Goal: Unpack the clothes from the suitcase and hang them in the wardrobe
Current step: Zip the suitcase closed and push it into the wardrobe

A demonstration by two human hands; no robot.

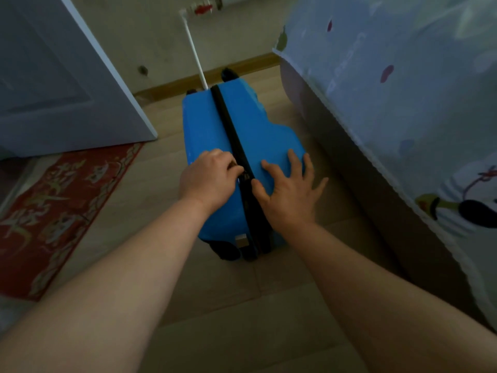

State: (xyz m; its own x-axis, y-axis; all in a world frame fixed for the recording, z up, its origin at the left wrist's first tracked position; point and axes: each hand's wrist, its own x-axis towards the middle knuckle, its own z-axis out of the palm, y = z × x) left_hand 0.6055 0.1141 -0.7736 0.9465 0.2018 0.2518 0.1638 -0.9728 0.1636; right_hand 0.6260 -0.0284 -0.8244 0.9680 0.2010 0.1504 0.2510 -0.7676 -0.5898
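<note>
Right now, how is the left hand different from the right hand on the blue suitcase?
The left hand has curled fingers that seem to pinch the zipper pull; the right hand has straight, spread fingers. The left hand sits left of the black zipper band; the right hand lies flat on the shell to its right. Both touch the blue suitcase.
</note>
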